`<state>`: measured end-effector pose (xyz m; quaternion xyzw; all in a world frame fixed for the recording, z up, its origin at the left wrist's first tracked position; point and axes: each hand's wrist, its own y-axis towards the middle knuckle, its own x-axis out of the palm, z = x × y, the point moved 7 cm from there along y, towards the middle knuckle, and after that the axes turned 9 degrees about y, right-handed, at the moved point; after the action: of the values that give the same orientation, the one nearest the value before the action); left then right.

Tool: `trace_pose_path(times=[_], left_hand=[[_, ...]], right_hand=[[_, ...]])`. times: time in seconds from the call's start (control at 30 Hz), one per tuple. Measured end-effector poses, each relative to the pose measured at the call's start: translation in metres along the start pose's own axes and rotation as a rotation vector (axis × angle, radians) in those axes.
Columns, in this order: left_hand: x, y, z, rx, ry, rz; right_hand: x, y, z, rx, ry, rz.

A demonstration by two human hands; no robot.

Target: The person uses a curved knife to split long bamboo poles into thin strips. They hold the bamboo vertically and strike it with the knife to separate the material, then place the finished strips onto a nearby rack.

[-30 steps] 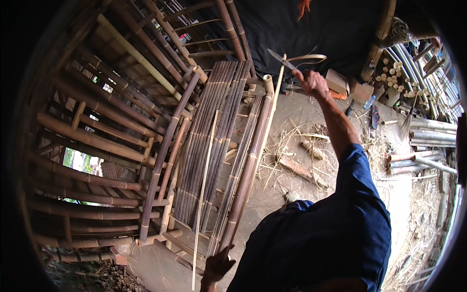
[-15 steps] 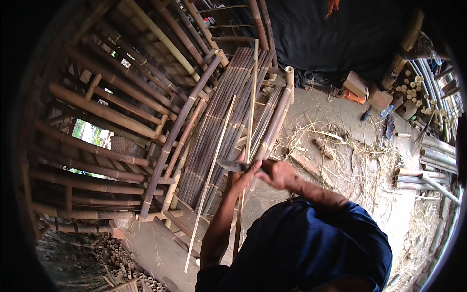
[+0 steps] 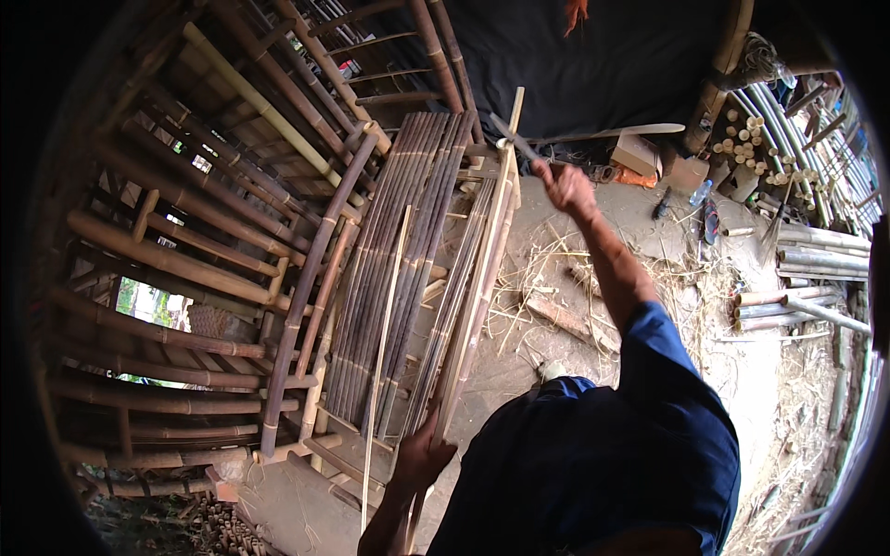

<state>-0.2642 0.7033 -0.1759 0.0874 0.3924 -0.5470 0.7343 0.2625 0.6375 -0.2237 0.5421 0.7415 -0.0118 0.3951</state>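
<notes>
My right hand (image 3: 567, 190) grips a knife (image 3: 515, 139) at the end of my outstretched arm. Its blade crosses the far end of a long bamboo strip (image 3: 489, 236). This strip slants toward me along the right side of a bamboo bench (image 3: 399, 222). Low in the picture, my left hand (image 3: 426, 454) is closed round the strip's near part. A pale, slightly curved sliver (image 3: 612, 132) reaches rightward from beside the blade; whether it is still joined to the strip cannot be told. Another thin pale bamboo strip (image 3: 389, 324) lies lengthwise across the bench slats.
A bamboo railing frame (image 3: 301, 306) stands left of the bench. Shavings (image 3: 547, 269) and a split bamboo piece (image 3: 565, 318) litter the floor at right. Beyond are a cardboard box (image 3: 636, 156), a plastic bottle (image 3: 701, 192) and bamboo poles (image 3: 820, 250). Black sheeting (image 3: 556, 74) hangs behind.
My right hand with the knife has swung far forward along the strip. My left hand has drawn back toward me. A pale sliver now shows beside the blade.
</notes>
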Motion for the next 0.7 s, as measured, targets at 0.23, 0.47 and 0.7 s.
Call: trace_pose_path(times=[0.23, 0.47, 0.7], left_hand=[[-0.024, -0.102, -0.030, -0.101, 0.176, 0.034], [-0.163, -0.072, 0.031, 0.059, 0.491, 1.137], [-0.148, 0.060, 0.057, 0.173, -0.196, 1.032]], right_hand=[[-0.091, 0.076, 0.096, 0.218, -0.180, 0.145], [-0.014, -0.040, -0.019, 0.389, 0.676, -0.283], [0.095, -0.261, -0.168, 0.761, 1.218, -0.866]])
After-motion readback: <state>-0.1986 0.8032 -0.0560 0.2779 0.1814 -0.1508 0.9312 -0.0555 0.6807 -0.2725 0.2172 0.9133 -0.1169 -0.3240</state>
